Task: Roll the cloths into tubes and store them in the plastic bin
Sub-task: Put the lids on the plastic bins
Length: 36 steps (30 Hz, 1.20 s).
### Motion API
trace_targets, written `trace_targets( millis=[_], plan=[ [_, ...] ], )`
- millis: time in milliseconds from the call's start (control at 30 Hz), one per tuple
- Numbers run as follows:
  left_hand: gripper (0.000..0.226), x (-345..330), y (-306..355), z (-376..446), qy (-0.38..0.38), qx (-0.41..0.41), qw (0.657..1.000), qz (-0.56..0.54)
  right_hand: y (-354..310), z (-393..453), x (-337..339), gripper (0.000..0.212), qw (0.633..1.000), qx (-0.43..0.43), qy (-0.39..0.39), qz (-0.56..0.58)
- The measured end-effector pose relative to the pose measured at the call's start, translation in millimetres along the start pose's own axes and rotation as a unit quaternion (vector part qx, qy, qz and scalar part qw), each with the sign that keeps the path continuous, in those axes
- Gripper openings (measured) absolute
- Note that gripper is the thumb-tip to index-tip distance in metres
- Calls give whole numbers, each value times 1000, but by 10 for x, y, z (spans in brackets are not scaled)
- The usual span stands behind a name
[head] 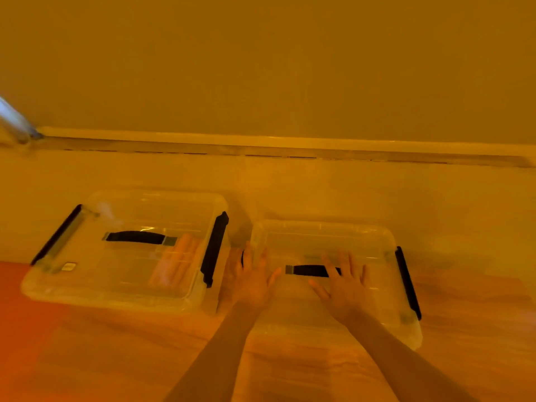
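Two clear plastic bins with lids and black latches sit side by side on the floor. The left bin (124, 297) holds several rolled cloth tubes (179, 262) seen through its lid, near its right end. Both my hands lie flat on the lid of the right bin (324, 236). My left hand (251, 278) rests with straight fingers at the lid's left end. My right hand (345, 285) rests palm down beside the black lid handle (307, 270). What is inside the right bin cannot be made out.
A wall with a skirting board (261, 146) runs behind the bins. An orange mat (20, 329) lies at the lower left. A metal pole (14, 120) leans in at the far left. Wood-look floor (478, 329) extends around the bins.
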<state>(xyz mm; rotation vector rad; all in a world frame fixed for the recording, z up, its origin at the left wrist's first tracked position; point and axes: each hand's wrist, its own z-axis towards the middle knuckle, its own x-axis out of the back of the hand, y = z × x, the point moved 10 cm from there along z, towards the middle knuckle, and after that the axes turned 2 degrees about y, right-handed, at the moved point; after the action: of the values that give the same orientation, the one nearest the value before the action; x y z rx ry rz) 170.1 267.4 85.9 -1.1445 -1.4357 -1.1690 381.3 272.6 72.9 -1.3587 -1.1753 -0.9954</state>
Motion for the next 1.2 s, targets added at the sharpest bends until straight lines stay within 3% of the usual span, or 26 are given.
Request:
trace_targets(
  millis=[233, 367, 667, 933, 1200],
  plan=[
    [66, -194, -93, -52, -36, -29, 999, 4, 163, -77, -2, 88, 999, -14, 19, -28],
    [66, -198, 182, -113, -86, -35, 990, -104, 383, -162, 4, 91, 999, -28, 21, -28],
    [81, -408, 238, 41, -53, 35, 971, -230, 637, -198, 36, 86, 998, -53, 26, -29],
    [77, -455, 185, 36, -64, 57, 969, -231, 612, -197, 18, 85, 997, -40, 35, -52],
    [71, -391, 206, 42, -59, 52, 949, -305, 614, -190, 34, 84, 997, -42, 37, -48]
  ],
)
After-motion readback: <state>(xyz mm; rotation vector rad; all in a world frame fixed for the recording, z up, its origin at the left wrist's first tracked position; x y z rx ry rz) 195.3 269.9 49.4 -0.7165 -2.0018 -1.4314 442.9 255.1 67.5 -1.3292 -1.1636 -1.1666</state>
